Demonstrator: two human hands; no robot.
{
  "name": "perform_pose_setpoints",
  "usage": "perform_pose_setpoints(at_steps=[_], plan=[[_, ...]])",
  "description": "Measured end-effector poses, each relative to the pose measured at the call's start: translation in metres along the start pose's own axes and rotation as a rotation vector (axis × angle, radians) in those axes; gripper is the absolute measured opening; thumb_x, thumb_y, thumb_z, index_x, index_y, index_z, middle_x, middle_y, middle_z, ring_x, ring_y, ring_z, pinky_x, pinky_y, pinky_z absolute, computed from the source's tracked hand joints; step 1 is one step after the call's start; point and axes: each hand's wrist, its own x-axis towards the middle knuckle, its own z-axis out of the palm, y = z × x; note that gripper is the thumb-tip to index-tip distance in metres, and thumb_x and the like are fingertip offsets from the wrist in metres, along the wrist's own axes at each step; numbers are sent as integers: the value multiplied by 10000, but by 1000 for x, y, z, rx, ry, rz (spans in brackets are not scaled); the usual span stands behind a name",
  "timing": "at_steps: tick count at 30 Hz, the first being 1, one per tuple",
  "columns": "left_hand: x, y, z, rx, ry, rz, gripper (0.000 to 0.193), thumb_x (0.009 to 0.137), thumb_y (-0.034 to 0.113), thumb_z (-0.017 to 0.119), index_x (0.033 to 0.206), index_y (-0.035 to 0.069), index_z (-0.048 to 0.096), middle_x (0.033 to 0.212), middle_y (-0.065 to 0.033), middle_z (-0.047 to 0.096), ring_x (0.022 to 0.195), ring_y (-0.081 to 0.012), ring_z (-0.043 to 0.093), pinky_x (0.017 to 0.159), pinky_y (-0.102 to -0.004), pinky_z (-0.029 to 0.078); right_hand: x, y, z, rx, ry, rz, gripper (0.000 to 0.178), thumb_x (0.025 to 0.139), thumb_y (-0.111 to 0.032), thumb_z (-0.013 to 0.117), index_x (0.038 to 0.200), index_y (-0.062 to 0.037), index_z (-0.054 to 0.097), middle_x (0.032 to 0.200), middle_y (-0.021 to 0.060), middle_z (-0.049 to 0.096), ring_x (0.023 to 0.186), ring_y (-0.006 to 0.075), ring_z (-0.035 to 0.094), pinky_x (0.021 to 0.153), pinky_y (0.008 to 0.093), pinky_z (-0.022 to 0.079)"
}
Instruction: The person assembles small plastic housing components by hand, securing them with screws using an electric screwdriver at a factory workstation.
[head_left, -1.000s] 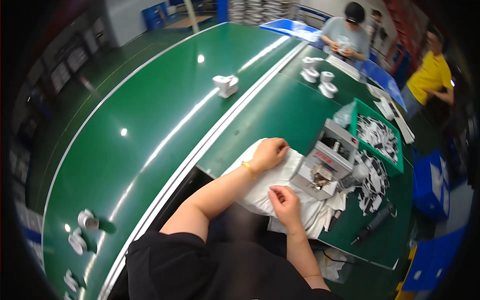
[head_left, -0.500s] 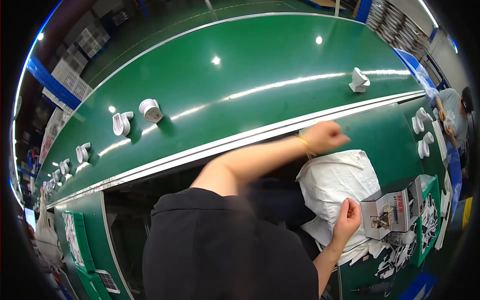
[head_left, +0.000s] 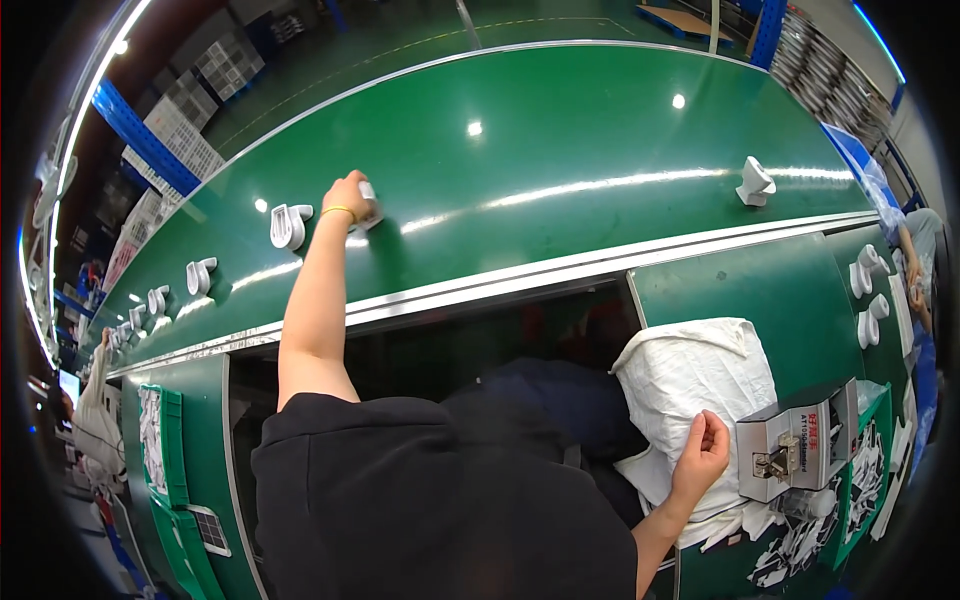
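My left hand (head_left: 347,194), a yellow band at its wrist, reaches far out over the green conveyor belt (head_left: 560,120). Its fingers are closed round a small white elbow-shaped fitting (head_left: 371,206), partly hidden and blurred. Just left of it on the belt stands another white fitting with an oval opening (head_left: 287,228). My right hand (head_left: 703,455) hovers by a white cloth (head_left: 690,365) at the right, fingertips pressed together; whatever they may hold is too small to make out. Beside that hand is a grey metal label dispenser (head_left: 790,450).
More white fittings stand along the belt's left, with one (head_left: 755,182) at the far right. Two others (head_left: 872,320) rest on the right side table. Green bins (head_left: 168,440) with label scraps flank me. At the right edge another person's arm (head_left: 912,262) shows.
My left hand has swung from above the white cloth leftward across the belt to the fitting and closed on it. My right hand has stayed by the cloth. The view has shifted slightly.
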Motion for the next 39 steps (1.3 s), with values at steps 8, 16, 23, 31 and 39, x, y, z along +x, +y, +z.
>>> perform_pose_setpoints(at_steps=[8, 16, 23, 31, 39], plan=[[-126, 251, -13, -1409, -597, 469, 501, 818, 231, 748, 1197, -1, 517, 1078, -123, 628, 969, -226, 642, 744, -348, 570, -7, -11, -6, 82, 66, -30, 159, 905, -59, 651, 1042, 23, 652, 954, 42, 655, 839, 102, 595, 762, 236, 482], [-354, 366, 15, -1647, -1538, 671, 493, 929, 182, 648, 1300, 11, 374, 1173, -82, 546, 1094, -154, 530, 936, -306, 442, -30, -67, -37, 662, 139, -29, 898, 804, -301, 801, 1464, -37, 252, 1254, 100, 459, 1154, 197, 503, 949, 338, 447], [-399, 373, 12, -1210, -1435, 1424, 963, 707, 160, 863, 1427, 41, 235, 1334, -128, 412, 1130, -216, 517, 931, -352, 467, -81, -54, -85, 626, 307, 171, 568, 894, -49, 651, 1389, -23, 374, 1263, 103, 479, 1151, 159, 504, 975, 307, 429], [-407, 387, 18, -1187, -863, 1988, 1210, 542, 307, 955, 1451, 51, 199, 1429, -194, 368, 1210, -289, 493, 1020, -430, 418, -106, -53, -87, 886, 425, 290, 450, 970, -89, 476, 1409, -67, 383, 1220, 69, 547, 1078, 125, 561, 872, 291, 498], [-390, 393, 12, -1531, -1601, 1262, 844, 780, 202, 745, 1444, 13, 260, 1409, -224, 445, 1237, -254, 498, 1053, -391, 390, -82, -42, -170, 122, 202, 463, 269, 823, -118, 741, 1056, -6, 666, 992, 75, 687, 858, 149, 658, 763, 294, 533]])
